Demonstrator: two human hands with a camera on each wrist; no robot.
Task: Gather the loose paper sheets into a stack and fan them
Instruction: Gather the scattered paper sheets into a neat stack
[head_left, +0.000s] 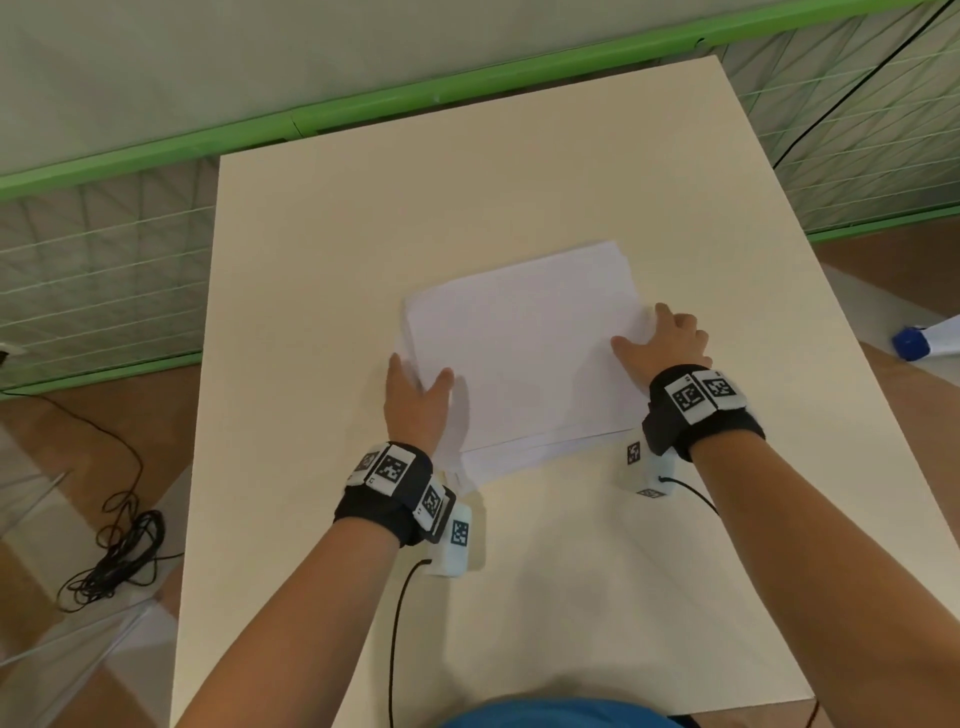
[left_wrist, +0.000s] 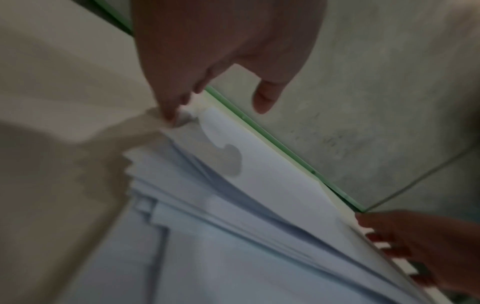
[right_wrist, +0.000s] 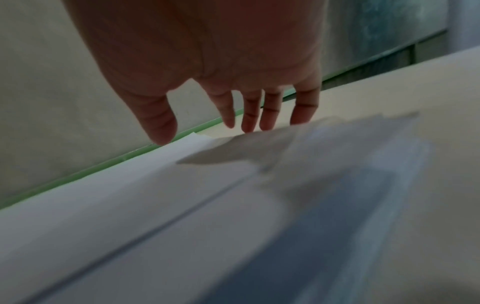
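A loosely squared stack of white paper sheets (head_left: 524, 348) lies in the middle of the cream table (head_left: 337, 249), its near edges stepped and uneven. My left hand (head_left: 421, 376) stands against the stack's left edge, fingers straight down the side and thumb over the top sheet. My right hand (head_left: 657, 335) is at the right edge in the same way. In the left wrist view the left hand (left_wrist: 213, 100) touches the table beside the sheets (left_wrist: 272, 191), whose layers splay apart. The right wrist view shows the right hand (right_wrist: 207, 127) with straight fingers at the paper (right_wrist: 155, 195).
A green rail with mesh panels (head_left: 363, 111) runs behind and beside the table. A blue-capped bottle (head_left: 914, 343) lies on the floor at the right. Black cable (head_left: 119, 551) is coiled on the floor at the left. Cables trail from both wrist units.
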